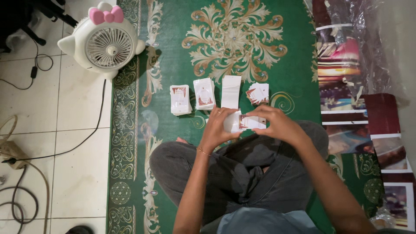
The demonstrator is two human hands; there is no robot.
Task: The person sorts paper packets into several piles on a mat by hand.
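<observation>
I sit cross-legged on a green patterned carpet (173,39). My left hand (217,128) and my right hand (277,123) together hold a small white card with a red-brown print in a clear sleeve (245,121) above my knees. In front of me lie a row of piles: a stack of printed cards (180,99), a second stack in clear sleeves (204,93), a pile of plain white sleeves (231,91) and a loose heap of small cards (258,93).
A white round fan with a pink bow (106,41) stands at the carpet's far left corner on the tiled floor. Cables and a power strip (11,151) lie on the left. Plastic-wrapped printed sheets (346,86) line the right side.
</observation>
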